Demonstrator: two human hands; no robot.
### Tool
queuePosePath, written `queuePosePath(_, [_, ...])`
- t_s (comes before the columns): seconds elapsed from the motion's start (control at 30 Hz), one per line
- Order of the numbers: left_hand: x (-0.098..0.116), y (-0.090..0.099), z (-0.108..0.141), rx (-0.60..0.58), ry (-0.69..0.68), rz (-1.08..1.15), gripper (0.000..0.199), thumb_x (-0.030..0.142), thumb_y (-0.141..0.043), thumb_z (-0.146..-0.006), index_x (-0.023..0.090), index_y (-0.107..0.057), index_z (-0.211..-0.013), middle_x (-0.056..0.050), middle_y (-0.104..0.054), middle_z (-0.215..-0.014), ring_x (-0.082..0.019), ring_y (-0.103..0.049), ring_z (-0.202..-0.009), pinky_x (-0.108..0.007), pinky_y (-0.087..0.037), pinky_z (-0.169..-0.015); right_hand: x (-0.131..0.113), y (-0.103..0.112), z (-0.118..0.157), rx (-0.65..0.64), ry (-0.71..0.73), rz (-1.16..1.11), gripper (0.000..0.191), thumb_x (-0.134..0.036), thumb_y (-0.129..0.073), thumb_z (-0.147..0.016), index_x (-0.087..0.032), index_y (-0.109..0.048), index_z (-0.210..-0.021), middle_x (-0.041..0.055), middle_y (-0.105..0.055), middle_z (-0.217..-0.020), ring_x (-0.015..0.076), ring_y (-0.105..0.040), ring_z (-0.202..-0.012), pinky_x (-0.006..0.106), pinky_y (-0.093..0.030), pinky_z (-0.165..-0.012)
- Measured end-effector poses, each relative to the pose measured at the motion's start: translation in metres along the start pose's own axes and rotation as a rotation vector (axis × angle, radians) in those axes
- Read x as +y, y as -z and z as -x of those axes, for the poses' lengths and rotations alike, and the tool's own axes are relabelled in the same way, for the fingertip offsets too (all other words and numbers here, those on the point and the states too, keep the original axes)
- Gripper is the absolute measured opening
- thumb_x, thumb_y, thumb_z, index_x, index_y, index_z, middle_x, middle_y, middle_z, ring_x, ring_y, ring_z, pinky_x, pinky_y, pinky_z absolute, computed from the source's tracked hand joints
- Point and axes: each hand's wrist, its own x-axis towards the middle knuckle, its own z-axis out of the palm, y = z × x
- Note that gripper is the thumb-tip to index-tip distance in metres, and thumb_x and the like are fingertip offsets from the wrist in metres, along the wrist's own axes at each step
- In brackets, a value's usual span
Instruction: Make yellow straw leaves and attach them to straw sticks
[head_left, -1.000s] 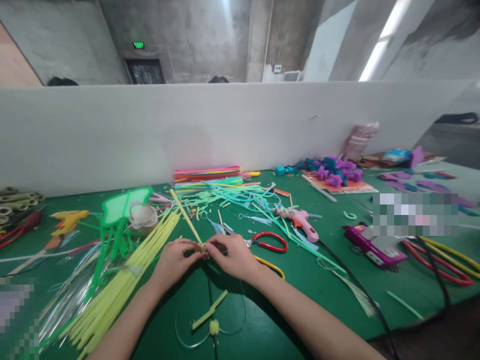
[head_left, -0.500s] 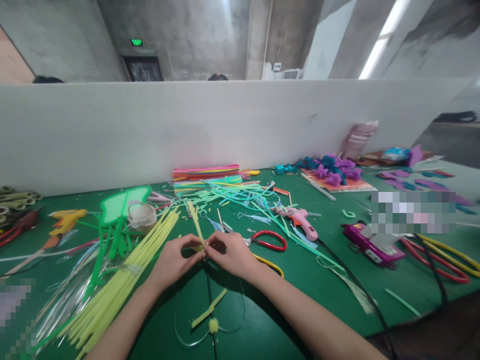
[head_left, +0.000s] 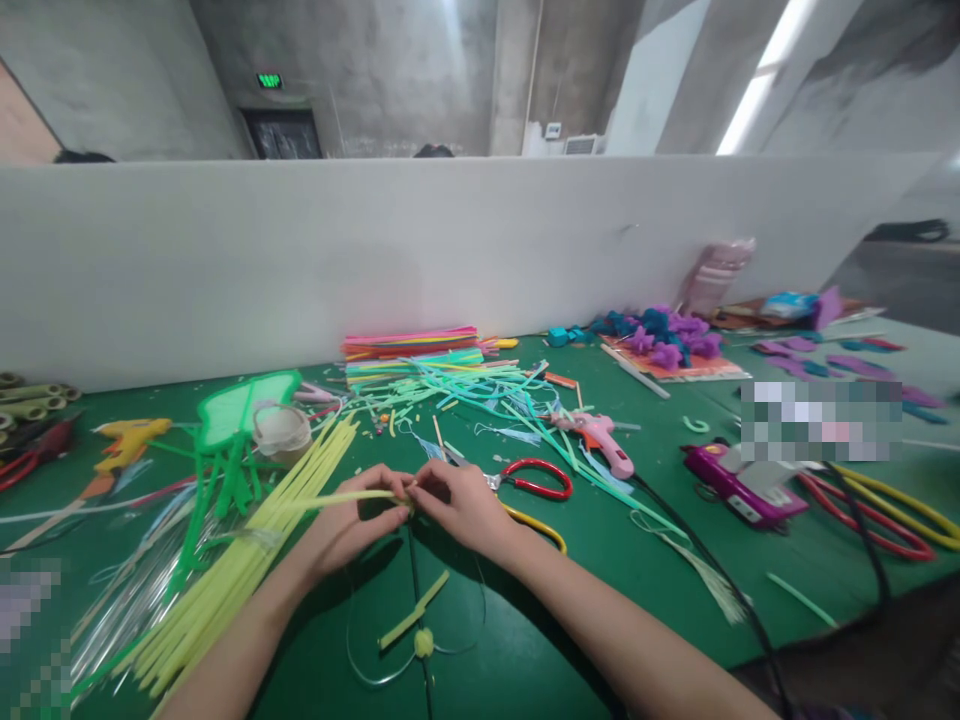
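Observation:
Both of my hands meet over the green table, fingertips pinched together around a yellow pipe cleaner (head_left: 352,496). Its free end points left, across my left hand (head_left: 367,510). My right hand (head_left: 457,503) grips the other end close to the left fingertips; the exact spot is hidden by the fingers. Below them lie a short yellow pipe cleaner piece (head_left: 414,612) and a small yellow ball (head_left: 424,643) on a clear thin loop. A bundle of yellow pipe cleaners (head_left: 217,590) lies beside my left forearm. Red-and-yellow-handled scissors (head_left: 536,480) rest just right of my right hand.
A pink glue gun (head_left: 604,445) with a black cord lies right of the scissors. Coloured pipe cleaners (head_left: 412,343) are piled by the white partition (head_left: 450,240). At left are a yellow glue gun (head_left: 131,440) and a tape roll (head_left: 283,428). A magenta device (head_left: 742,487) stands right.
The free end of the yellow pipe cleaner has swung from pointing up and away to lying leftward over my left hand. My hands stay in nearly the same place.

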Motion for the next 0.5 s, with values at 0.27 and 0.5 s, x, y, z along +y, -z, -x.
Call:
queuePosePath(0.27, [-0.004, 0.0, -0.002, 0.029, -0.042, -0.421, 0.014, 0.032, -0.062, -0.078, 0.023, -0.052, -0.077, 0.002, -0.067, -0.083, -0.02, -0.063, -0.083, -0.031, -0.047, -0.08, 0.002, -0.006, 0.002, -0.013, -0.068, -0.139, 0.014, -0.034, -0.052, -0.091, -0.02, -0.054, -0.088, 0.0015, -0.068, -0.077, 0.0134, -0.066, -0.068, 0.023, -0.05, -0.061])
queuePosePath(0.5, [-0.013, -0.002, -0.003, 0.072, -0.117, -0.477, 0.013, 0.031, -0.063, -0.079, 0.023, -0.061, -0.089, 0.0, -0.069, -0.092, -0.021, -0.064, -0.09, -0.032, -0.047, -0.083, 0.001, -0.003, 0.001, 0.021, -0.067, -0.034, 0.013, -0.032, -0.055, -0.088, -0.019, -0.055, -0.085, 0.0008, -0.066, -0.073, 0.0127, -0.063, -0.064, 0.023, -0.047, -0.058])
